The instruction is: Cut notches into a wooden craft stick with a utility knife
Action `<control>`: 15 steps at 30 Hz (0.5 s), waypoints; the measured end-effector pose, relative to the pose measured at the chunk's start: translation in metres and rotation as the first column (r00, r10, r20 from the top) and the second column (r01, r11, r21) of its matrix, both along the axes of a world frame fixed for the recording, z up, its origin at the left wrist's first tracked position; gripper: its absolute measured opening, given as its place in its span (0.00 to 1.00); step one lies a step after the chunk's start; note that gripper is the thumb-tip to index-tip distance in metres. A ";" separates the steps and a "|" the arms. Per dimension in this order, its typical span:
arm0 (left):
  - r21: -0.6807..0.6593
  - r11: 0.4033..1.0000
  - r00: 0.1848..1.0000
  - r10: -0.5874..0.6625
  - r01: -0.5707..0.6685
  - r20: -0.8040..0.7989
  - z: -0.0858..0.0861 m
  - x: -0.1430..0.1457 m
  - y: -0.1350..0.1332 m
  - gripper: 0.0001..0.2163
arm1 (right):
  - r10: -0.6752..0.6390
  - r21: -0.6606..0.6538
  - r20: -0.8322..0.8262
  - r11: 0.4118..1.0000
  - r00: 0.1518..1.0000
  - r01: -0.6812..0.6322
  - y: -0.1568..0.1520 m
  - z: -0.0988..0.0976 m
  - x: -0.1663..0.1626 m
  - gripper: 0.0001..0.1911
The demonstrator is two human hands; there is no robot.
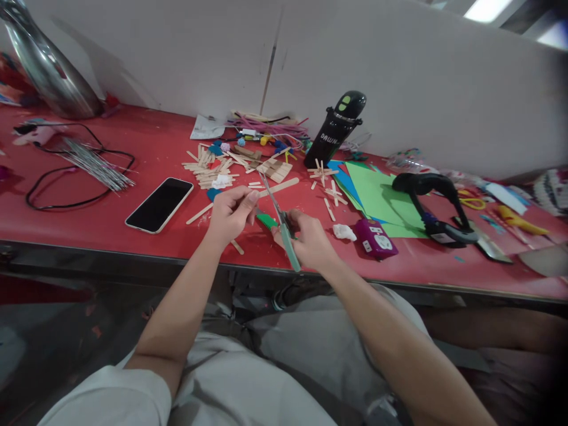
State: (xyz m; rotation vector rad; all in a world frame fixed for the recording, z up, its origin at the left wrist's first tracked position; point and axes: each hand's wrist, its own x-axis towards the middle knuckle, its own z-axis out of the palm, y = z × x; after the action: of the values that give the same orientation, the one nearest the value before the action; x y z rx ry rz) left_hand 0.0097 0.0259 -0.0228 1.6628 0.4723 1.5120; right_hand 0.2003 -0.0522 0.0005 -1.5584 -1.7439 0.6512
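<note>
My left hand (233, 213) is closed, thumb against fingers, pinching the near end of a wooden craft stick (284, 187) that points to the right. My right hand (310, 236) grips a pair of scissors (288, 245) with pale green handles. Their blades point up and away, crossing the stick close to my left fingertips. Below the blades lies a green toothed piece (266, 220), partly hidden by my right fingers. Behind my hands, a heap of short cut sticks (206, 168) is spread over the red table (155, 139), with a flat panel of joined sticks (279, 170) beside it.
A phone (160, 205) and metal wires (95, 165) lie left, near a steel jug (53, 65). A black bottle (332, 130) stands behind. Rightward are green paper sheets (377, 192), a purple box (376, 239) and a black headset (437, 207). Another person's arm (501, 325) is at far right.
</note>
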 end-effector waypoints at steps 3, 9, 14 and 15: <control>-0.007 1.000 1.000 0.000 0.000 0.002 0.000 0.000 0.000 0.28 | -0.003 0.005 0.006 1.000 1.000 0.003 0.000 -0.001 -0.001 0.16; -0.020 1.000 1.000 0.004 -0.004 0.013 0.000 0.000 0.000 0.29 | -0.009 0.007 0.003 1.000 1.000 0.009 0.001 -0.001 -0.002 0.18; -0.019 1.000 1.000 0.009 -0.009 0.019 0.001 -0.001 0.000 0.28 | -0.012 -0.025 -0.021 1.000 1.000 0.012 0.002 -0.002 -0.002 0.22; -0.019 1.000 1.000 0.011 -0.011 0.020 0.001 -0.001 0.000 0.28 | -0.009 -0.037 -0.031 0.999 0.999 0.008 0.002 -0.002 -0.002 0.23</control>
State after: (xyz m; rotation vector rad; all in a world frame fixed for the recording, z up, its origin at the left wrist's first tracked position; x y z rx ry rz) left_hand 0.0089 0.0263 -0.0221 1.6312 0.4840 1.5270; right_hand 0.1982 -0.0506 -0.0012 -1.5715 -1.7110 0.7030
